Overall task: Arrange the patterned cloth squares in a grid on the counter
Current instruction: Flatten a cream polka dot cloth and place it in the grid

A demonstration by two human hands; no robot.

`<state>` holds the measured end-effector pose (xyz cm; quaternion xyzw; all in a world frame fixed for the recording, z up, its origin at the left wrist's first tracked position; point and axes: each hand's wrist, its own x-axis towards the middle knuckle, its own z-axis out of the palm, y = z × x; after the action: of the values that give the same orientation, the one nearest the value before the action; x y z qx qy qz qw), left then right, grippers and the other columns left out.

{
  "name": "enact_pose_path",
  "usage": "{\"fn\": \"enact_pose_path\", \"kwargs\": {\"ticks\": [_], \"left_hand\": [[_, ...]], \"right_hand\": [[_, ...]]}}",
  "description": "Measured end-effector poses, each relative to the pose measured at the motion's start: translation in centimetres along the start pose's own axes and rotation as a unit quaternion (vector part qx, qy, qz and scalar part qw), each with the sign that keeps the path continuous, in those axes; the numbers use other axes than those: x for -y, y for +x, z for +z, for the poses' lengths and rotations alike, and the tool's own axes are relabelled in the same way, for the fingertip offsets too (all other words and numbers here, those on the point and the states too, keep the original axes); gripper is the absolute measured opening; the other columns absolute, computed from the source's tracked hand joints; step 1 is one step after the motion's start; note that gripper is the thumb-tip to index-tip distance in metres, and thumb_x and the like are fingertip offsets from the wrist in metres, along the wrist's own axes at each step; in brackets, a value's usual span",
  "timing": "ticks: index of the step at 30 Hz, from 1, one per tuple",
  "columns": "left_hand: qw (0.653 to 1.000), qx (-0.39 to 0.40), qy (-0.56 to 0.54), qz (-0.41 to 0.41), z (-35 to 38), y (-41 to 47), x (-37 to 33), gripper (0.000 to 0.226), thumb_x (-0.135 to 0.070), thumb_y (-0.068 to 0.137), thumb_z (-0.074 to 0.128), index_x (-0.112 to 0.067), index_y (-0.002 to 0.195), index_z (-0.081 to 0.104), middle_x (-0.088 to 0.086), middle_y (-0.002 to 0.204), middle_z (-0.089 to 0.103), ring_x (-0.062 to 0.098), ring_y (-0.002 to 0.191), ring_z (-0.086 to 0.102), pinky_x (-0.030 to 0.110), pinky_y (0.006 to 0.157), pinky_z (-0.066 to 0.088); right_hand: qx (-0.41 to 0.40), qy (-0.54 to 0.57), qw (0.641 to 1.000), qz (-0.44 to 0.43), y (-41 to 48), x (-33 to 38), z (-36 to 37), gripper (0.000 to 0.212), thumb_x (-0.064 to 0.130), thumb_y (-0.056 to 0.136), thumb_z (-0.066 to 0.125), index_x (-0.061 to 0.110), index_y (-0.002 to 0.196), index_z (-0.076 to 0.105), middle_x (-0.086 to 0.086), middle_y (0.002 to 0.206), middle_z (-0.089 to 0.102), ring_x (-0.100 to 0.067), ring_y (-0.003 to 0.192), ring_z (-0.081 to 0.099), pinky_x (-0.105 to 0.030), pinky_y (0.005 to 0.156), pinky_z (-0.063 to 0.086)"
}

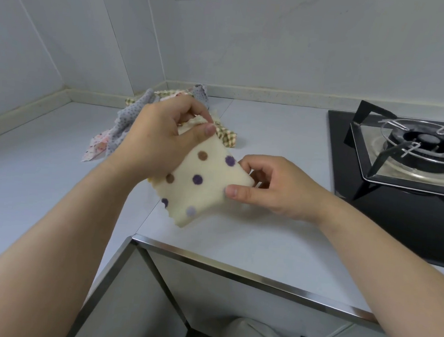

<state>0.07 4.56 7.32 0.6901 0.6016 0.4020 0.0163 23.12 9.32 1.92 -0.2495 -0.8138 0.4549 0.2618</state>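
I hold a cream dotted cloth stretched above the desk, left hand and right hand each pinching a corner, probably to flatten it; the remaining cloths sit heaped behind.

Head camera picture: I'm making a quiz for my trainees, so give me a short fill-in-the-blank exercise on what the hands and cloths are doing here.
1. The cream cloth with brown and purple dots is held by ____ hands.
2. The pile of cloths lies in the counter's far ____ corner.
3. To the right of the right hand sits a gas ____.
4. The left hand pinches the cloth's ____ edge.

Missing words: both; left; stove; far
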Motion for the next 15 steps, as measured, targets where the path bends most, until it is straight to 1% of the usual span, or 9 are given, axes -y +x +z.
{"fn": "enact_pose_path", "kwargs": {"ticks": [2, 3, 6, 8, 10, 11, 13, 14, 15], "left_hand": [[1.0, 0.007, 0.005, -0.008, 0.2, -0.1, -0.2, 0.006, -0.037, 0.091, 0.072, -0.036, 0.091, 0.067, -0.018, 0.077, 0.06, -0.007, 0.072, 0.054, 0.008, 0.059, 0.036], [1.0, 0.008, 0.006, -0.011, 0.3, -0.1, -0.3, 0.006, -0.037, 0.091, 0.072, -0.036, 0.091, 0.066, -0.019, 0.076, 0.059, -0.009, 0.072, 0.054, 0.007, 0.059, 0.036], [1.0, -0.005, 0.011, -0.024, 0.6, 0.0, -0.3, 0.006, -0.038, 0.092, 0.071, -0.035, 0.093, 0.066, -0.017, 0.076, 0.059, -0.008, 0.07, 0.052, 0.008, 0.058, 0.036], [0.998, -0.017, 0.0, -0.061, 0.7, 0.1, -0.2, 0.007, -0.042, 0.092, 0.07, -0.037, 0.095, 0.067, -0.018, 0.079, 0.06, -0.009, 0.071, 0.053, 0.01, 0.06, 0.036], [0.995, -0.017, -0.011, -0.099, 0.8, 0.1, -0.3, 0.013, -0.049, 0.089, 0.071, -0.037, 0.095, 0.07, -0.021, 0.079, 0.061, -0.009, 0.071, 0.054, 0.017, 0.063, 0.039], [0.992, -0.008, -0.02, -0.121, 1.0, 0.1, -0.3, 0.02, -0.052, 0.087, 0.072, -0.034, 0.096, 0.072, -0.017, 0.079, 0.064, -0.004, 0.07, 0.058, 0.023, 0.063, 0.042], [0.979, 0.031, -0.07, -0.188, 1.1, 0.1, -0.4, 0.035, -0.054, 0.085, 0.074, -0.02, 0.096, 0.075, 0.001, 0.081, 0.074, 0.019, 0.069, 0.068, 0.041, 0.065, 0.055], [0.962, 0.061, -0.126, -0.236, 1.2, 0.0, -0.5, 0.038, -0.051, 0.085, 0.075, -0.015, 0.096, 0.076, 0.008, 0.084, 0.076, 0.026, 0.072, 0.072, 0.046, 0.069, 0.059], [0.935, 0.09, -0.192, -0.286, 1.3, 0.0, -0.4, 0.036, -0.044, 0.086, 0.076, -0.01, 0.098, 0.076, 0.011, 0.088, 0.078, 0.028, 0.076, 0.075, 0.048, 0.075, 0.062]], "right_hand": [[0.0, 0.007, 1.0, -0.01, 0.1, 0.0, 0.0, 0.038, 0.039, 0.086, 0.079, 0.004, 0.083, 0.062, 0.004, 0.073, 0.06, -0.017, 0.068, 0.052, -0.035, 0.065, 0.041], [-0.003, 0.008, 1.0, -0.01, 0.0, 0.0, 0.0, 0.039, 0.038, 0.087, 0.079, 0.003, 0.083, 0.061, 0.001, 0.072, 0.06, -0.018, 0.067, 0.052, -0.034, 0.065, 0.04], [-0.025, 0.019, 0.999, 0.014, -0.1, 0.3, -0.1, 0.033, 0.034, 0.088, 0.077, 0.003, 0.088, 0.065, -0.008, 0.08, 0.071, -0.017, 0.066, 0.063, -0.03, 0.062, 0.047], [-0.057, 0.025, 0.998, 0.032, 0.1, 0.3, 0.0, 0.029, 0.033, 0.09, 0.074, 0.005, 0.09, 0.064, -0.003, 0.086, 0.075, -0.018, 0.068, 0.07, -0.029, 0.062, 0.053], [-0.094, 0.028, 0.994, 0.051, 0.5, 0.1, 0.3, 0.026, 0.031, 0.094, 0.071, 0.008, 0.09, 0.06, 0.003, 0.084, 0.075, -0.02, 0.065, 0.071, -0.033, 0.062, 0.055], [-0.108, 0.039, 0.991, 0.063, 0.7, 0.0, 0.4, 0.026, 0.03, 0.095, 0.069, 0.008, 0.092, 0.058, 0.005, 0.081, 0.075, -0.022, 0.065, 0.072, -0.036, 0.062, 0.055], [-0.131, 0.069, 0.985, 0.089, 0.9, -0.2, 0.5, 0.024, 0.03, 0.097, 0.067, 0.009, 0.093, 0.054, 0.005, 0.074, 0.073, -0.026, 0.065, 0.072, -0.04, 0.062, 0.054], [-0.142, 0.084, 0.981, 0.1, 1.0, -0.3, 0.4, 0.023, 0.029, 0.098, 0.066, 0.011, 0.093, 0.052, 0.004, 0.072, 0.072, -0.028, 0.064, 0.072, -0.041, 0.062, 0.053], [-0.152, 0.099, 0.977, 0.11, 1.1, -0.3, 0.3, 0.022, 0.029, 0.099, 0.065, 0.013, 0.094, 0.051, 0.001, 0.073, 0.073, -0.03, 0.064, 0.072, -0.042, 0.063, 0.052]]}}
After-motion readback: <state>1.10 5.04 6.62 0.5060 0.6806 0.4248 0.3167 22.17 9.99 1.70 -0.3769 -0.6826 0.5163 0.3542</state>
